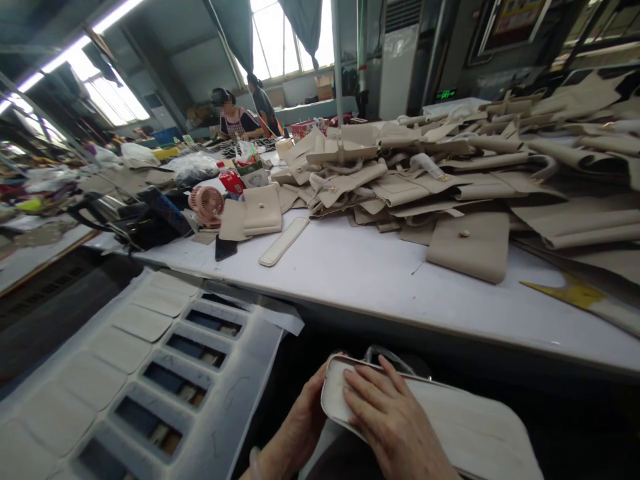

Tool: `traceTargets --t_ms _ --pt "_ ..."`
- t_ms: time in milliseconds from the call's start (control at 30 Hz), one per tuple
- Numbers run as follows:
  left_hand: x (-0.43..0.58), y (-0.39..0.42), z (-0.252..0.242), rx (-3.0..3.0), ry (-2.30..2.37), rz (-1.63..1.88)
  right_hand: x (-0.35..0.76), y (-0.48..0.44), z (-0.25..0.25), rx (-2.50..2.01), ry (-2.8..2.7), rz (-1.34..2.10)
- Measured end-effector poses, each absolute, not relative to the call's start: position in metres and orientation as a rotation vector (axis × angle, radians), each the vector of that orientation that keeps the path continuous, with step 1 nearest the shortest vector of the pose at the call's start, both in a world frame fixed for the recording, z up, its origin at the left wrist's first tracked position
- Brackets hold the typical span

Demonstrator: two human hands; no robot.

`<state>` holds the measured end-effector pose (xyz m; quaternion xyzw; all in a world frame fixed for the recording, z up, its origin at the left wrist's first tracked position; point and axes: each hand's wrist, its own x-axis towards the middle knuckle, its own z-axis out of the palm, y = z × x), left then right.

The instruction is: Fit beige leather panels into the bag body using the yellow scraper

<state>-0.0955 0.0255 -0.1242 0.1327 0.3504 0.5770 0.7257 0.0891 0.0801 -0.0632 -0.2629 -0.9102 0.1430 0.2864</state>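
I hold a beige leather bag panel (450, 420) low in front of me, below the table edge. My left hand (300, 427) grips its rounded left end from underneath, fingers curled around the rim. My right hand (390, 420) lies on top of the panel with fingers stretched flat, pressing it down. A dark metal part (395, 360) shows just behind the panel.
A white table (370, 280) carries a big heap of beige bag pieces (450, 167), a loose flap (467, 243), a long strip (284, 241) and a pink fan (207, 203). A grey slotted tray (175, 360) sits at lower left. Two people work far back (240, 117).
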Motion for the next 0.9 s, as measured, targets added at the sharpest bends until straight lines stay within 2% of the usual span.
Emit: traceTargets --t_ms 533,900 --pt "-0.110 0.041 -0.087 0.476 0.892 0.999 0.084 0.077 -0.064 -0.738 -2.331 0.308" --pt "-0.111 0.044 -0.078 0.567 0.916 0.961 0.086 0.078 -0.061 -0.723 -2.392 0.371"
